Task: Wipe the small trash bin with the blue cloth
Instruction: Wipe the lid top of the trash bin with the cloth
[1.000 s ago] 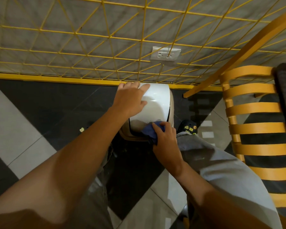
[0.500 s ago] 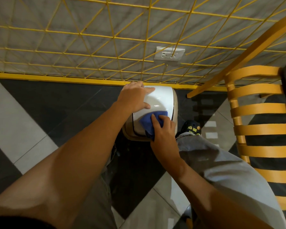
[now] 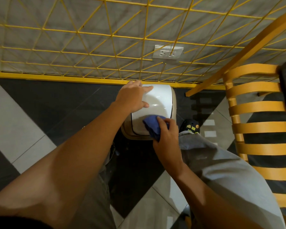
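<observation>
1. Small trash bin (image 3: pixel 157 103), head view: it stands on the dark floor tile (image 3: pixel 56 103), against the yellow base rail (image 3: pixel 56 78) of the wire grid wall (image 3: pixel 106 38). A yellow slatted chair (image 3: pixel 257 106) is off to its right. The glossy white lid faces up at the camera.
2. Left hand (image 3: pixel 132 98): it lies flat on the far left part of the lid, fingers straight and thumb spread out, steadying the bin. It has kept this place over the last second.
3. Right hand (image 3: pixel 166 134): the fingers are curled over the bunched blue cloth (image 3: pixel 153 125) and press it on the near part of the lid.
4. What has changed: a second ago the cloth sat at the lid's near edge, mostly under the hand. Half a second ago it had gone further up the lid. Now it has come a little way back toward the person.
5. What that means: this looks like short back-and-forth strokes, so wiping is under way on the near strip. By my judgement the far part of the lid, the patch under the left hand and the beige sides are not yet done.
</observation>
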Demonstrator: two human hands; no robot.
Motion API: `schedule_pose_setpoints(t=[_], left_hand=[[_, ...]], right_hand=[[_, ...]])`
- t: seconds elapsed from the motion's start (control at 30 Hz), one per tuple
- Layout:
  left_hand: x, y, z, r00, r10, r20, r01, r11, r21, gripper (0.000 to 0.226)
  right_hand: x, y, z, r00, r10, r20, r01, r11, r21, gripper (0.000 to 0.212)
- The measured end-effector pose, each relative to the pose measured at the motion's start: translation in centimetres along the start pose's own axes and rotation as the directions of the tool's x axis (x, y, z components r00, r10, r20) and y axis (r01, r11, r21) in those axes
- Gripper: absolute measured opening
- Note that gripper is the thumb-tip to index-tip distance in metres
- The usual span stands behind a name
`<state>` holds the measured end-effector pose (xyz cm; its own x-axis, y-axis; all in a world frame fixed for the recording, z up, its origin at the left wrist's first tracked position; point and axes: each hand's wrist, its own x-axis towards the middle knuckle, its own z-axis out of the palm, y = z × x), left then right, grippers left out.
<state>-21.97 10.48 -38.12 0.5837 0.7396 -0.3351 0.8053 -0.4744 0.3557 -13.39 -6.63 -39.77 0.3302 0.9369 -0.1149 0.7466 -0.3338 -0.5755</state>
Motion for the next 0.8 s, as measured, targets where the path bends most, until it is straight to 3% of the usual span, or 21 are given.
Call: schedule_pose_setpoints(t=[0.1, 0.37, 0.53, 0.63, 0.7, 0.8], left_hand=[[0.0, 0.1, 0.1, 1.000, -0.009, 0.009, 0.009, 1.000, -0.018, 0.069], [0.0, 0.0, 0.2, 1.000, -0.005, 0.020, 0.005, 1.000, -0.003, 0.070], [0.1, 0.0, 0.4, 1.000, -0.013, 0.023, 0.013, 1.000, 0.003, 0.069], [0.1, -0.2, 0.2, 1.000, -0.020, 0.017, 0.020, 1.000, -0.020, 0.069], [0.1, -0.2, -0.1, 1.000, -0.012, 0.011, 0.013, 0.999, -0.040, 0.069], [0.2, -0.3, -0.4, 1.000, -0.014, 0.009, 0.014, 0.998, -0.055, 0.069]], right_hand=[[0.1, 0.4, 0.0, 0.999, 0.013, -0.051, -0.014, 1.000, -0.020, 0.057], [-0.5, 1.5, 2.8, 0.977, 0.165, 0.131, -0.161, 0.986, -0.041, 0.045], [-0.4, 0.8, 2.1, 0.974, 0.093, 0.208, -0.105, 0.993, 0.047, 0.047], [-0.3, -1.0, 1.6, 0.988, 0.025, 0.150, -0.046, 0.989, 0.138, 0.056], [0.6, -2.2, 1.9, 0.995, -0.053, 0.085, 0.045, 0.994, 0.096, 0.060], [1.4, -3.4, 2.6, 0.978, -0.160, 0.131, 0.171, 0.982, -0.081, 0.060]])
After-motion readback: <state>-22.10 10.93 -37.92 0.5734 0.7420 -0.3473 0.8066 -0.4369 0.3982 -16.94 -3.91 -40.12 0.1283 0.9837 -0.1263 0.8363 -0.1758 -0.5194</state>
